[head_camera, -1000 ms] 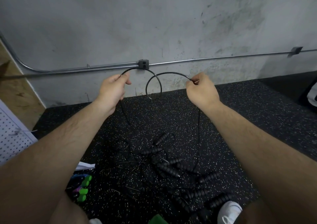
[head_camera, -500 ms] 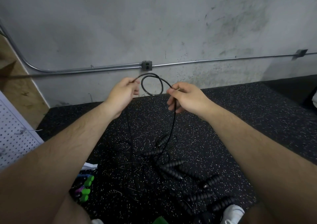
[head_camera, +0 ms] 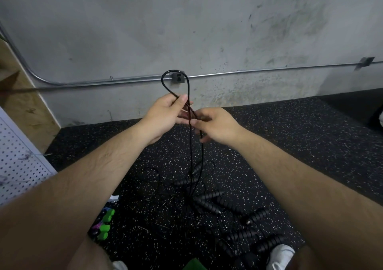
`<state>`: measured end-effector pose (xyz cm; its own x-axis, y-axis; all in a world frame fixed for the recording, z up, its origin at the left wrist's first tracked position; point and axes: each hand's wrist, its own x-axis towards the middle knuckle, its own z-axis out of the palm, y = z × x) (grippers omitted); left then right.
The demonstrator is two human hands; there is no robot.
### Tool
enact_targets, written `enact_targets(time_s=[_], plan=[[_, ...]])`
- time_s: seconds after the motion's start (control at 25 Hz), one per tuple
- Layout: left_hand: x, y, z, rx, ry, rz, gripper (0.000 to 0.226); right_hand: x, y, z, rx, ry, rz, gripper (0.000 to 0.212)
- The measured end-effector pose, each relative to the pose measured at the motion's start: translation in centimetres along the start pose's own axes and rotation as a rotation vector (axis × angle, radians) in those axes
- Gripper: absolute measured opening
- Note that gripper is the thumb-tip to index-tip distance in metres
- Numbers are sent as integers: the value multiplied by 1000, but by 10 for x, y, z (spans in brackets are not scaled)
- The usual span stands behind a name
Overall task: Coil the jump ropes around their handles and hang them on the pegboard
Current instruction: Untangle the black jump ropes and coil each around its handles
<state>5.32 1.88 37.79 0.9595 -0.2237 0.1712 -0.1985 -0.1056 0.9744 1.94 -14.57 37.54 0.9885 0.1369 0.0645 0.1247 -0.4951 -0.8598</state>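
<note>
A thin black jump rope (head_camera: 187, 83) forms a narrow upright loop in front of the grey wall. My left hand (head_camera: 165, 114) pinches the foot of that loop between thumb and fingers. Just below and right, my right hand (head_camera: 215, 125) grips the two strands where they come together. Both strands hang down to a tangle of ropes with several black ribbed handles (head_camera: 209, 204) on the speckled floor. A white pegboard (head_camera: 18, 162) leans at the left edge.
A metal conduit with an outlet box (head_camera: 178, 77) runs along the wall behind the loop. Green and purple objects (head_camera: 102, 224) lie by my left forearm. A white shoe (head_camera: 279, 255) shows at the bottom right, near more handles.
My hands have come together from wide apart. The two wide arcs of rope have closed into one narrow loop standing above my left hand.
</note>
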Motion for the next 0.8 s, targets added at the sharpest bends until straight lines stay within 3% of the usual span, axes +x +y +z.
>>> enact_targets(time_s=[0.12, 0.24, 0.36, 0.44, 0.48, 0.64, 0.72, 0.8], plan=[[3, -3, -3, -11, 95, -3, 17, 0, -5, 3, -50, -33, -7, 17], [3, -3, -5, -38, 62, -28, 26, 1, -8, 5, -68, -44, 17, 18], [-5, -11, -2, 63, -186, -140, 41, 6, -14, 1, 83, 79, 35, 17], [-13, -21, 1, 115, -436, -215, 38, 13, -16, -4, 231, 171, 60, 21], [-15, -23, 3, 136, -475, -233, 33, 16, -16, -7, 298, 217, 78, 22], [-6, -22, 12, 82, -255, -176, 20, 22, -6, -10, 565, 200, 140, 13], [2, -18, 15, 50, -141, -113, 16, 15, 3, -6, 427, 71, 174, 8], [9, -15, 15, 12, -50, -84, 14, 6, 10, 4, 195, -71, 191, 16]])
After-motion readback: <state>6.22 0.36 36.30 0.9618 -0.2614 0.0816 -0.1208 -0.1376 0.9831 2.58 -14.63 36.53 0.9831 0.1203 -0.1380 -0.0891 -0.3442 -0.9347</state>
